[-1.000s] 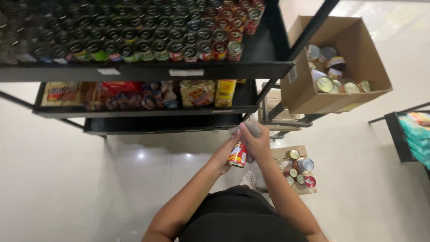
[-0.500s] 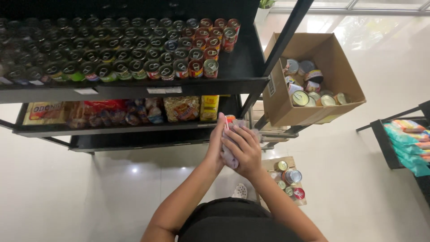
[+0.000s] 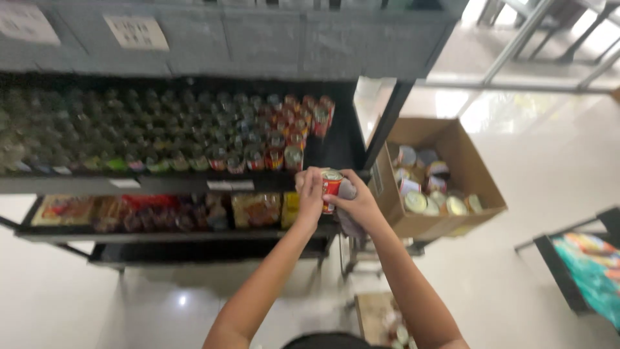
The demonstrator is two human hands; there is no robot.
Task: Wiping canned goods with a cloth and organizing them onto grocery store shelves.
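So from the head cam we're looking down at both of our hands, raised in front of a dark metal shelf unit (image 3: 194,184). Our left hand (image 3: 311,197) and right hand (image 3: 357,205) are both wrapped around one red can (image 3: 331,189) with a silvery top. Left grip is closed on the can's left side, fingers curled round it. Right grip is closed on the other side, and it also has a greyish cloth (image 3: 349,216) bunched under the palm, pressed up against the can. The can itself sits upright between the two hands, just in front of the shelf's front edge, near the right end of the upper shelf.

That upper shelf is packed with rows of cans (image 3: 161,139), mostly green-labelled on the left and red-labelled ones toward the right, where the closest row stands just beyond our hands. The shelf below has flat packets (image 3: 155,212) in yellow, red and dark wrappers.

Off to the right there's an open cardboard box (image 3: 465,161) with more cans lying inside, close beside the shelf's upright post. Down at the bottom edge, between our forearms, another small box (image 3: 371,317) with cans shows on the pale glossy floor (image 3: 516,271), though it's blurry.
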